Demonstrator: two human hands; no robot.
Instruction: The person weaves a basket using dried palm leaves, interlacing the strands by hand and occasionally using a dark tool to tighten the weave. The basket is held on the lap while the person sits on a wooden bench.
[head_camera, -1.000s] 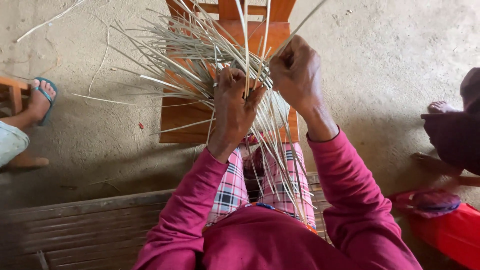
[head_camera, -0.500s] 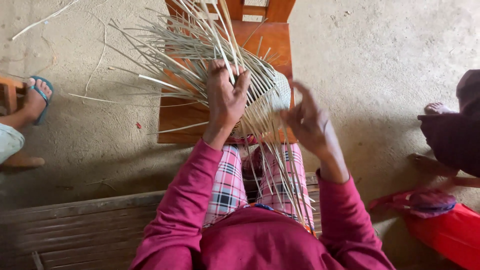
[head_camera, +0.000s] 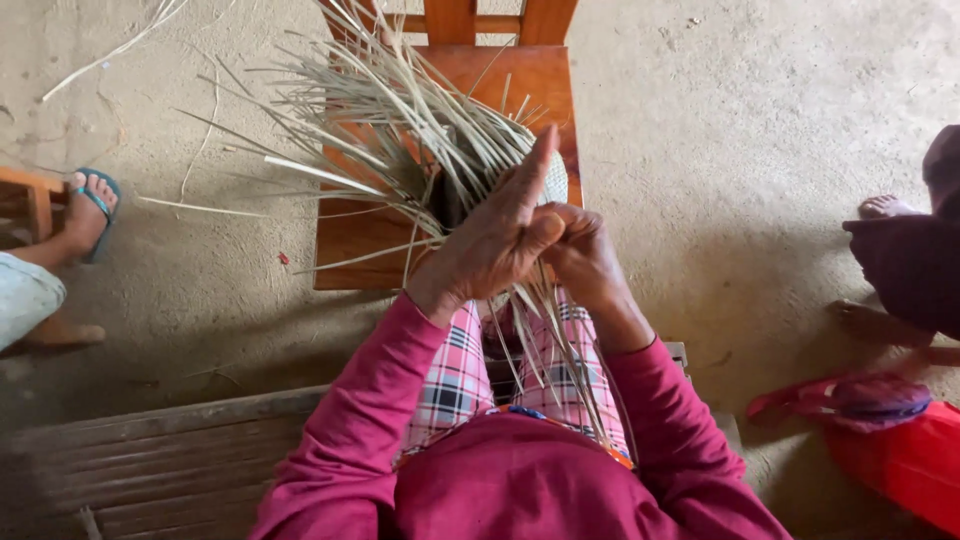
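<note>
Item: half-woven basket (head_camera: 455, 175) of pale split strips, resting on the wooden chair (head_camera: 540, 80) just ahead of my knees. Loose strip ends fan up and leftward away from me; a smaller sheaf trails back over my checked lap. My left hand (head_camera: 495, 240) lies on the woven body, forefinger stretched out along it, the other fingers curled on strips. My right hand (head_camera: 585, 255), touching the left, closes around strips at the basket's near edge. Both equally near
</note>
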